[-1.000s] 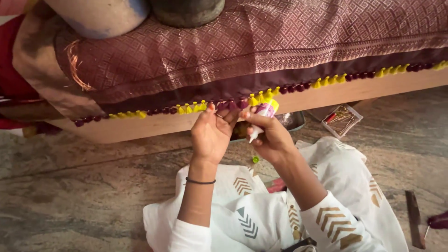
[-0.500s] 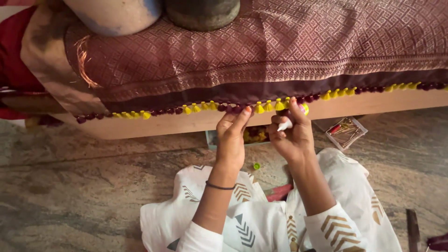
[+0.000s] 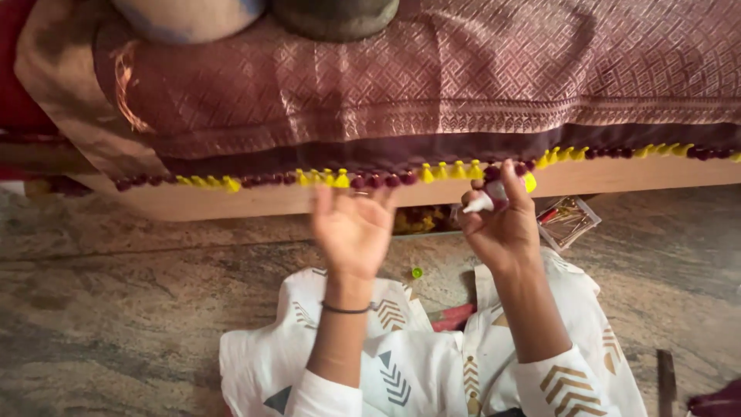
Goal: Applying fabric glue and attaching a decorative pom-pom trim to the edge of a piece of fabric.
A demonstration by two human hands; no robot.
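A maroon patterned cloth [image 3: 432, 85] lies draped over a low wooden bench [image 3: 255, 202]. Its hem carries a row of yellow and maroon tassels [image 3: 363, 179]. My left hand [image 3: 353, 230] hovers just under the tassels, palm up and fingers spread, holding nothing. My right hand [image 3: 503, 225] is closed around a small pink tube with a white nozzle [image 3: 486, 201], raised to the tassels at the hem. My lap, in white printed clothing [image 3: 401, 363], is below both hands.
A clear packet [image 3: 567, 222] lies on the stone floor [image 3: 123, 309] to the right. A small green cap [image 3: 417, 272] sits between my knees. Yellow bits [image 3: 421, 222] show under the bench. A dark pot [image 3: 332, 15] and a pale roll [image 3: 185, 15] rest on the cloth.
My left hand has let go of the hem and opened, dropping slightly. My right hand stays at the tassels with the tube. The view has shifted a little.
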